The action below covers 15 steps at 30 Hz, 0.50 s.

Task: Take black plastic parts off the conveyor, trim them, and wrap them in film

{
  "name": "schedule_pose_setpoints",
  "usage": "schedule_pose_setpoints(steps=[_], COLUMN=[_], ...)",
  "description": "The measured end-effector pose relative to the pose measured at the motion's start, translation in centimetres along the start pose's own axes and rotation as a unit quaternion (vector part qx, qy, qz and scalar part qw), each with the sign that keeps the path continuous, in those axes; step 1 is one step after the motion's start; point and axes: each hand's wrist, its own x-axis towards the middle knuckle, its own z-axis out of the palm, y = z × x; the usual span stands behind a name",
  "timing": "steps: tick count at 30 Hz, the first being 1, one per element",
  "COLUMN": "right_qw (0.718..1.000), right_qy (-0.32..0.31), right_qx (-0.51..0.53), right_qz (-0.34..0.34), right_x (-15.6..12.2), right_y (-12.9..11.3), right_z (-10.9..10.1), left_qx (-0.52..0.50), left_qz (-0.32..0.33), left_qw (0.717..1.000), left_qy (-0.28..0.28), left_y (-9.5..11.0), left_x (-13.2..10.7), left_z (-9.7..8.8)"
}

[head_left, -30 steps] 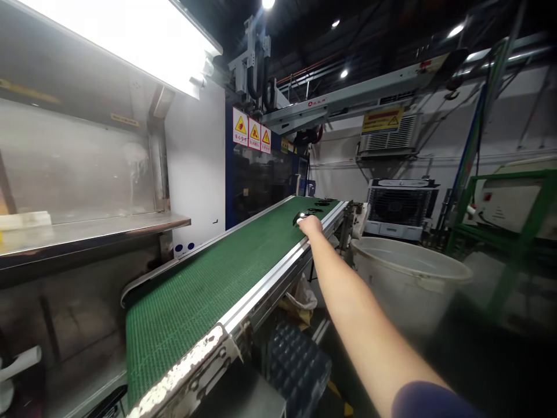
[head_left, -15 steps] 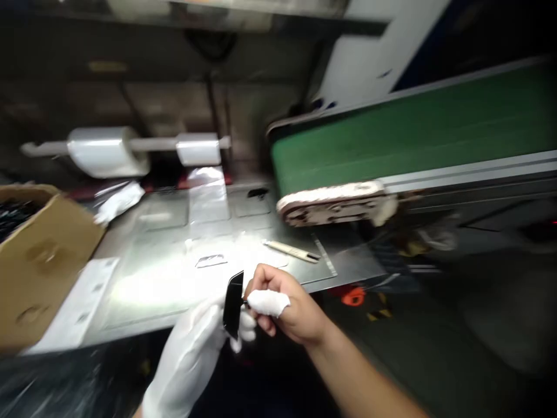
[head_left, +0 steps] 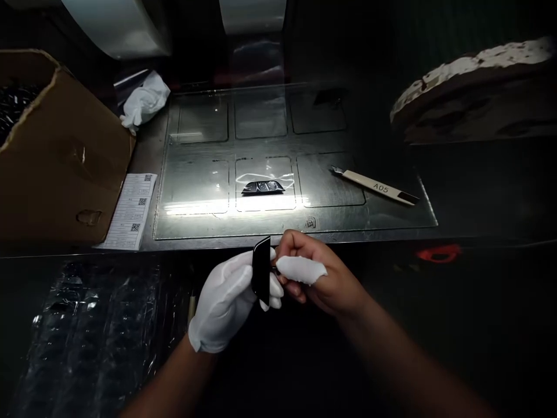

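My left hand [head_left: 228, 299], in a white glove, grips a small flat black plastic part [head_left: 261, 276] that stands on edge in front of me. My right hand [head_left: 317, 278], bare except for a white finger cot on the thumb, pinches the same part from the right side. Both hands hover just below the front edge of a lit glass work plate [head_left: 195, 186]. Another black part [head_left: 262, 187] in clear wrap lies in the plate's middle cell.
An open cardboard box [head_left: 61, 157] stands at the left, with a label sheet [head_left: 130, 210] beside it. A crumpled white cloth [head_left: 145, 101] lies at the back left. A strip tool marked A05 [head_left: 375, 186] rests on the plate's right. The conveyor's end [head_left: 470, 87] is at upper right.
A second ago my right hand reached far along the green conveyor. My view has since dropped to the work plate, and both hands now hold the black part close to me.
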Motion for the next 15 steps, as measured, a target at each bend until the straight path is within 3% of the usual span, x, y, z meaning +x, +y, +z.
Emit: schedule_pose_setpoints(steps=[15], right_qw=[0.999], right_qy=[0.009], right_qx=[0.033], right_qz=[-0.001], right_x=[-0.7], right_y=[1.1], right_z=[-1.2], left_qx=[0.025], left_qz=[-0.009], left_qw=[1.0], left_qy=[0.002], left_y=[0.1], left_x=[0.7], left_z=[1.1])
